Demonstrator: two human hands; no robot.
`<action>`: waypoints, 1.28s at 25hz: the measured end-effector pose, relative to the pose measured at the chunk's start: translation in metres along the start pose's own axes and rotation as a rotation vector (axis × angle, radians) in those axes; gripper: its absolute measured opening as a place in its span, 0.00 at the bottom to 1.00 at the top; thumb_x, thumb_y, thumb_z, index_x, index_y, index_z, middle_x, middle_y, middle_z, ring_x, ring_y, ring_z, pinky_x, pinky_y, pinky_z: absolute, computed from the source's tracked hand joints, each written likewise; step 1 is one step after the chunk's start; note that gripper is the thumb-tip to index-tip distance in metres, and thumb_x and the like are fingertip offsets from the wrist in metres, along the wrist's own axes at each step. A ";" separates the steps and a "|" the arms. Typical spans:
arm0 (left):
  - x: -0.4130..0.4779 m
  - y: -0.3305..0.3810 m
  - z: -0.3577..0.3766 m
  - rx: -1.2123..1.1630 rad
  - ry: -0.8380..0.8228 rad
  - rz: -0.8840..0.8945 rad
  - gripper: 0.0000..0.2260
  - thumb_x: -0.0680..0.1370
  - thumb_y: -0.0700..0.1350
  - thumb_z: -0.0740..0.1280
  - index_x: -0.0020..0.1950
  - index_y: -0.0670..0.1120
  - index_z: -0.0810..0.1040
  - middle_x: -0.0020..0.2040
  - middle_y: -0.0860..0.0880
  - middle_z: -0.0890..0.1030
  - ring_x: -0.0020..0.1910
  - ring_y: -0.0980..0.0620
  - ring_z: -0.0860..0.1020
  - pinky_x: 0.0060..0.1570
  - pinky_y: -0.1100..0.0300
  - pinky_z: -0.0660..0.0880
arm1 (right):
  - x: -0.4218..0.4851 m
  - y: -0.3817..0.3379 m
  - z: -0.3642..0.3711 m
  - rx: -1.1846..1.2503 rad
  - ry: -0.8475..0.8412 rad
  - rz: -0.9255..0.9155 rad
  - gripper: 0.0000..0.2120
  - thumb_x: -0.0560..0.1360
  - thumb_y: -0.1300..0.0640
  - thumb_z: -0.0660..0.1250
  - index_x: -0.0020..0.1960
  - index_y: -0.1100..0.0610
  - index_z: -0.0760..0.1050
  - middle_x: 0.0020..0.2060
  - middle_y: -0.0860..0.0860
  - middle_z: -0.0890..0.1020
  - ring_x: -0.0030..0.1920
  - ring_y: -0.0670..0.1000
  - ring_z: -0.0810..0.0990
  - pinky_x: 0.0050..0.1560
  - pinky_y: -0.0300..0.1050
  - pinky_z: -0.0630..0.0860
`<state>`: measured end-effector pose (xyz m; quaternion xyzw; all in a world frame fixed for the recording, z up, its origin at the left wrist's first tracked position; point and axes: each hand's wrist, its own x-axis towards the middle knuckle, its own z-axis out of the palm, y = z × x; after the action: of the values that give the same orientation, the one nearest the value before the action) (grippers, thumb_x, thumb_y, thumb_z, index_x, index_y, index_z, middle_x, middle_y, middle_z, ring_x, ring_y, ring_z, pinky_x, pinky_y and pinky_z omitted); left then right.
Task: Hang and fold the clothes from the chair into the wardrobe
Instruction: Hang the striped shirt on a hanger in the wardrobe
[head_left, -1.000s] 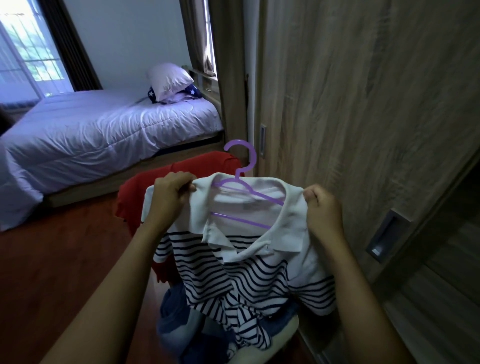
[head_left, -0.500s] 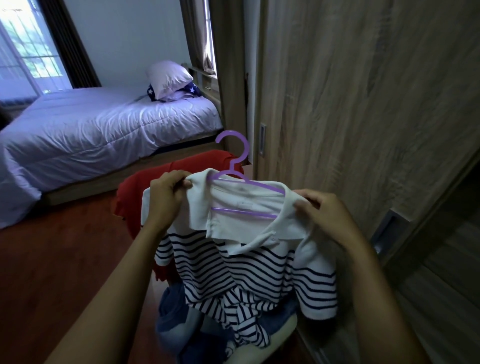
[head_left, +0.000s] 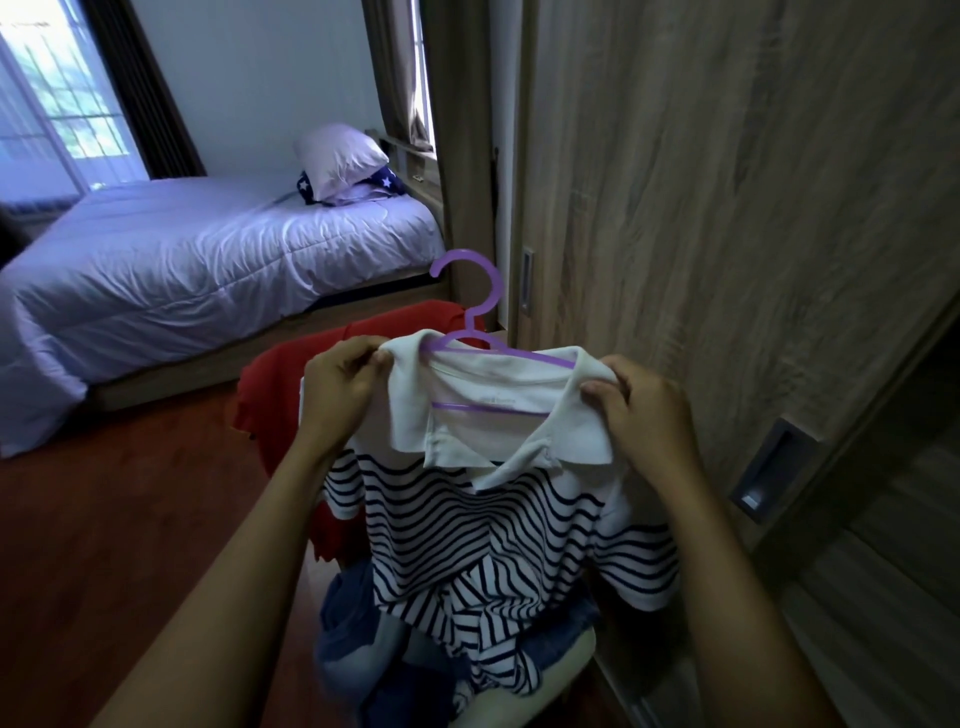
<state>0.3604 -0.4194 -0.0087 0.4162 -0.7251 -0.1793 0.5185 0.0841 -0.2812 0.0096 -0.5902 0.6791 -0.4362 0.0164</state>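
A white polo shirt with dark stripes (head_left: 498, 525) hangs on a purple plastic hanger (head_left: 470, 306) in front of me. My left hand (head_left: 337, 389) pinches the shirt's left shoulder by the collar. My right hand (head_left: 644, 410) grips the right side of the collar and shoulder. The shirt's hem trails onto the chair (head_left: 550, 675), which holds blue clothes (head_left: 353, 623) on the seat and a red garment (head_left: 291, 374) over its back. The wooden wardrobe door (head_left: 727, 208) stands just right of my hands.
A dark recessed handle (head_left: 774, 470) sits in the sliding door, and the wardrobe's dark opening (head_left: 914, 467) lies at the far right. A bed with a pale quilt (head_left: 208, 270) and a pillow (head_left: 337, 158) fills the left background. Wooden floor (head_left: 104, 545) spreads at the lower left.
The hanger and shirt have tipped more upright and risen slightly. My right hand has shifted from the shoulder seam onto the collar's right side. My left hand keeps its hold.
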 end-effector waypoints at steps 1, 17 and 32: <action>0.000 0.000 0.000 -0.021 0.001 -0.007 0.09 0.74 0.44 0.64 0.49 0.48 0.83 0.46 0.53 0.84 0.46 0.54 0.80 0.51 0.55 0.75 | 0.001 -0.001 0.001 -0.012 0.013 0.003 0.03 0.75 0.54 0.66 0.46 0.52 0.77 0.36 0.44 0.76 0.39 0.50 0.76 0.49 0.52 0.72; 0.016 -0.024 -0.037 -0.012 -0.077 -0.076 0.04 0.76 0.42 0.65 0.43 0.46 0.78 0.37 0.54 0.79 0.37 0.60 0.72 0.41 0.59 0.69 | -0.003 -0.004 -0.010 0.135 0.090 0.172 0.03 0.76 0.51 0.65 0.44 0.47 0.73 0.39 0.45 0.77 0.46 0.52 0.77 0.56 0.62 0.72; 0.022 -0.024 -0.044 0.208 0.096 -0.064 0.06 0.78 0.38 0.62 0.46 0.41 0.79 0.38 0.45 0.78 0.40 0.52 0.73 0.37 0.60 0.64 | 0.007 -0.014 -0.007 0.107 0.162 0.091 0.03 0.76 0.56 0.66 0.44 0.54 0.76 0.32 0.38 0.73 0.42 0.49 0.75 0.56 0.62 0.71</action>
<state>0.4078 -0.4429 0.0055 0.4990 -0.7004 -0.0995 0.5006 0.0888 -0.2817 0.0257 -0.5196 0.6801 -0.5170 0.0128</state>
